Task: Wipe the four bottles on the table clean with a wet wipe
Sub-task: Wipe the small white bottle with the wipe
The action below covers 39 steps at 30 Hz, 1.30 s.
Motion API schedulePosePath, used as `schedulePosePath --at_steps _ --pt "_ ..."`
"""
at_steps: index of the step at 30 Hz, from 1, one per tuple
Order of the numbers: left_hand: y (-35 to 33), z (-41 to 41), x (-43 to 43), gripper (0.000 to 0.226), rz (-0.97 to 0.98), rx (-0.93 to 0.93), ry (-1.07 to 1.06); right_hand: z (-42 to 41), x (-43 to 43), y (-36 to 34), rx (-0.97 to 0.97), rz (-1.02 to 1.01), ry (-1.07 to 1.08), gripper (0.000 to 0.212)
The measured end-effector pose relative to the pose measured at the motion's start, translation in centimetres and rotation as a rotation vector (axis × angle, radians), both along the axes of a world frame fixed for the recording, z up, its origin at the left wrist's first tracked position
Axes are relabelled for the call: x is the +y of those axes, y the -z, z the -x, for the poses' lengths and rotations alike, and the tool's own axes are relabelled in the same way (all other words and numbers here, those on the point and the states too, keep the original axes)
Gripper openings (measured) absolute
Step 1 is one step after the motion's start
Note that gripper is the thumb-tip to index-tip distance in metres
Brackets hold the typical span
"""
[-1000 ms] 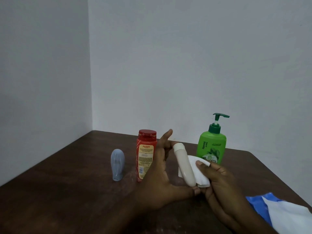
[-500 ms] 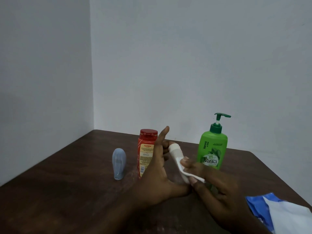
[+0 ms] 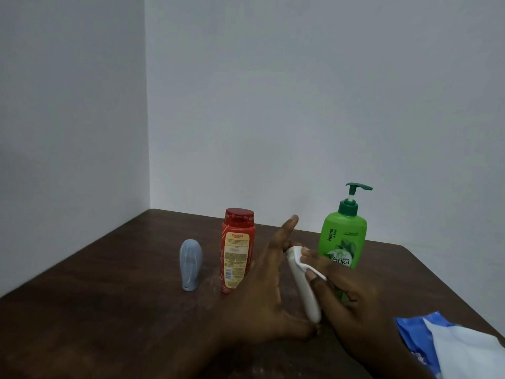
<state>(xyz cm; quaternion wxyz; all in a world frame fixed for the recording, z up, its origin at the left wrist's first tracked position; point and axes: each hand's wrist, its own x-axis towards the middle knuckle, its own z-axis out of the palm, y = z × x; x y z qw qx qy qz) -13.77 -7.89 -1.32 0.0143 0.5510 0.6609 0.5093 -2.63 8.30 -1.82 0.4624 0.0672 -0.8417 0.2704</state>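
White bottle [image 3: 303, 291], slender and tilted, is held above the dark wooden counter [image 3: 109, 310] just left of the green pump bottle [image 3: 344, 239], as seen from the head camera. The person's left hand [image 3: 273, 291] pinches it end to end, with the thumb under its lower end, fingers at its upper end and one finger pointing straight up. The right hand [image 3: 352, 305] is in front of the green pump bottle and hides part of its label. It clamps a folded wet wipe [image 3: 306, 267] against the white bottle's upper half, fingertips curled over the cloth.

Farther left of the green pump bottle, beyond the left hand, a red bottle [image 3: 236, 255] stands upright with its printed label facing the camera. A small grey-blue bottle [image 3: 190, 265] stands upright farther left again, apart from the red one. To the right of the green pump bottle and nearer the camera, a blue-and-white wipes pack [image 3: 464, 348] lies on the counter, cut off by the frame's edge. Pale walls [image 3: 300, 105] meet in a corner behind.
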Motion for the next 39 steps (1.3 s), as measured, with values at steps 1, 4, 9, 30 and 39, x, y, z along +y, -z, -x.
schedulePosePath --at_steps 1,4,9,30,39 --pt "0.1 0.1 0.1 0.14 -0.012 -0.003 0.007 -0.1 -0.1 0.0 0.003 -0.049 0.004 0.032" --pt "0.5 0.3 0.5 0.14 -0.064 0.015 -0.007 -0.4 -0.2 -0.4 0.03 -0.223 0.012 0.032" --pt "1.1 0.4 0.9 0.139 -0.135 0.04 -0.056 -0.3 0.1 -0.5 0.098 -0.286 0.052 0.027" --pt "0.1 0.3 0.1 0.141 -0.027 0.119 -0.013 0.2 -0.7 -0.2 0.006 0.088 -0.041 0.037" --pt "-0.1 2.1 -0.2 0.132 -0.139 0.198 -0.208 -1.2 -0.1 -1.2 -0.046 0.081 -0.216 0.032"
